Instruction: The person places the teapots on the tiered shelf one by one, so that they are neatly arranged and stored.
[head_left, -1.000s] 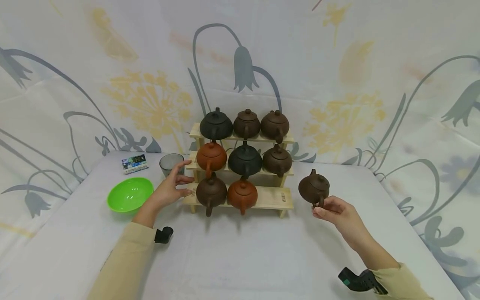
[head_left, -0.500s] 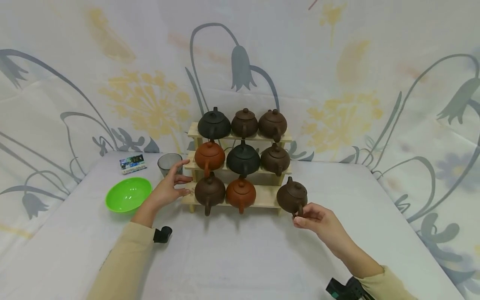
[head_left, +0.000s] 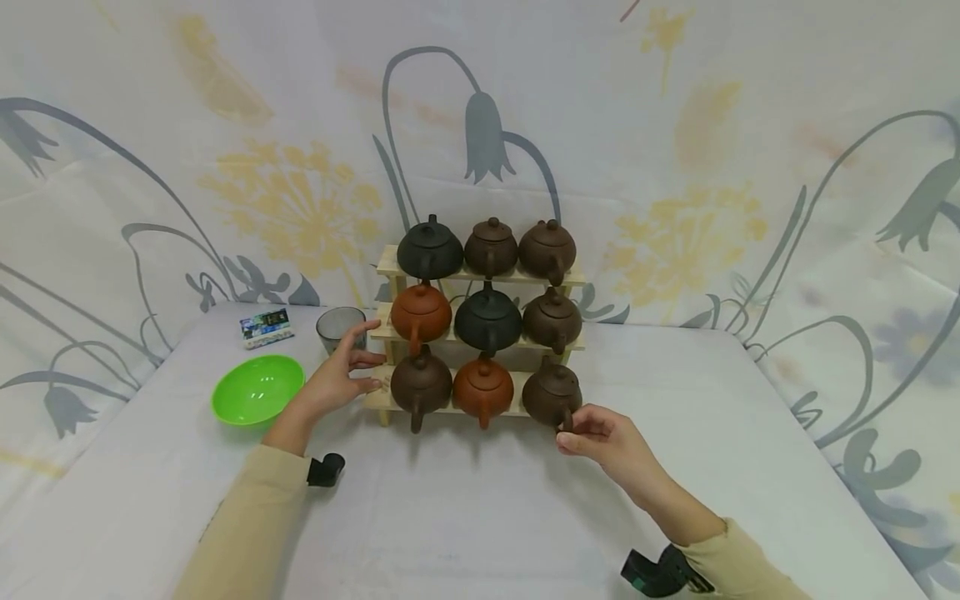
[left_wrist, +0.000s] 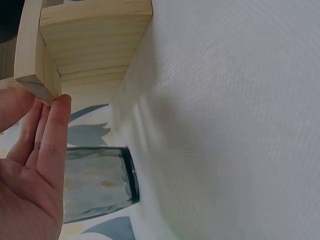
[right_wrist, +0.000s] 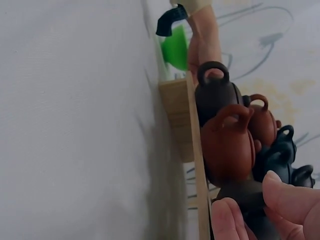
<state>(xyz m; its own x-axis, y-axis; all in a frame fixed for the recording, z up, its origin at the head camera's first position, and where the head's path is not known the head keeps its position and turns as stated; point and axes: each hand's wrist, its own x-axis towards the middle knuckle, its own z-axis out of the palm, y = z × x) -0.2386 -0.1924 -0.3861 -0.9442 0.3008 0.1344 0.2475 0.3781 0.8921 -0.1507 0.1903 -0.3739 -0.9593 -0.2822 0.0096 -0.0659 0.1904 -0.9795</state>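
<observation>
My right hand (head_left: 618, 450) pinches the handle of a dark brown teapot (head_left: 551, 392) between thumb and fingers. That teapot is at the right end of the lowest step of a three-step wooden stand (left_wrist: 95, 45), beside an orange-red teapot (head_left: 483, 387). In the right wrist view, my fingers and thumb partly cover the dark teapot (right_wrist: 242, 195). On the other side, my left hand (head_left: 333, 383) grips the left end of the lowest step, thumb on one face and fingers on the other, as the left wrist view shows.
More teapots, brown, black and one orange-red, fill the steps, such as a black teapot (head_left: 487, 318) in the middle. Left of the stand are a grey glass (head_left: 337, 323), a bright green bowl (head_left: 258, 390) and a small printed packet (head_left: 267, 328). A patterned cloth (head_left: 675, 125) hangs behind.
My right hand has brought the dark brown teapot leftward from beside the stand to the right end of its lowest step. My left hand has stayed at the stand's left end.
</observation>
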